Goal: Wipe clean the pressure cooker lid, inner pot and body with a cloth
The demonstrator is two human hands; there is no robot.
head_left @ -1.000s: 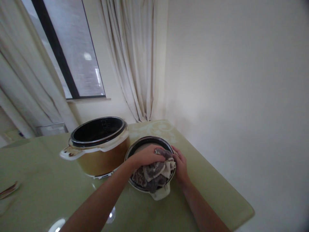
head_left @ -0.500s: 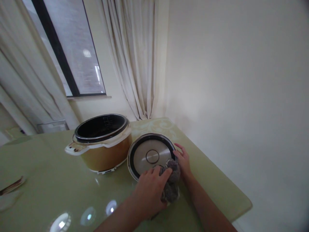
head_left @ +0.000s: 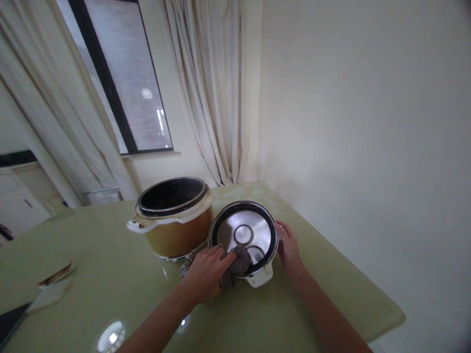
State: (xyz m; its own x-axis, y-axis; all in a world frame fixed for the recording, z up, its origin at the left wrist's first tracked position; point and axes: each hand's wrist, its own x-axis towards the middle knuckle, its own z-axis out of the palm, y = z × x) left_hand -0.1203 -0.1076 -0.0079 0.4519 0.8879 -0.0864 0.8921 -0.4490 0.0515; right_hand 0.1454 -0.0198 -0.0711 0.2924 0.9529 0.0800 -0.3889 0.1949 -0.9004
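Observation:
A round cooker lid (head_left: 230, 228) is tilted with its shiny metal underside towards me, a black ring around the metal and a white tab at the lower edge. My left hand (head_left: 206, 269) presses a bunched grey cloth (head_left: 240, 260) against the lid's lower left part. Fingers of my right hand (head_left: 289, 245) curl around the right rim and hold it; some fingertips are hidden behind the lid. Just left of the lid stands the cooker body (head_left: 184, 233), golden brown with white handles, its dark inner pot (head_left: 169, 193) uncovered.
The glossy green table (head_left: 121, 274) meets a bare wall (head_left: 360, 147) along its right side. A thin brown-and-white item (head_left: 55, 275) lies at the left, near a dark flat thing (head_left: 13, 318). Curtains (head_left: 209, 88) and a window (head_left: 128, 73) are behind.
My left hand has moved the cloth from the lid's lower right to its lower left. The lower part of the metal underside and the white tab now show. The view has shifted slightly left.

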